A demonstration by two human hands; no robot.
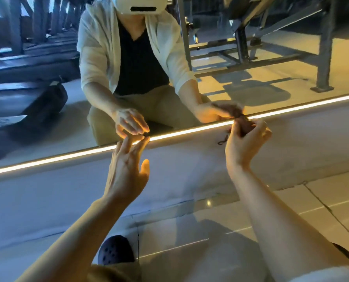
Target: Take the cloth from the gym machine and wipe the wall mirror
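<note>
— Low against the wall mirror (251,58), by the glowing light strip (67,159) at its bottom edge: what do the hands do?

— Right hand (245,143) raised, fingers curled round a small crumpled dark brown cloth (246,126), pinching it at the strip. A loose thread hangs below the cloth.

— Left hand (126,171)?

— Palm up, fingers straight and slightly spread, thumb apart. Fingertips (143,140) reach the strip; a small dark bit sits at them, too blurred to identify.

— Surroundings?

— Grey gym machine frame (324,47) reflected in the glass. Pale tiled floor (322,200) below, dark perforated shoe (114,251) near the bottom edge.
</note>
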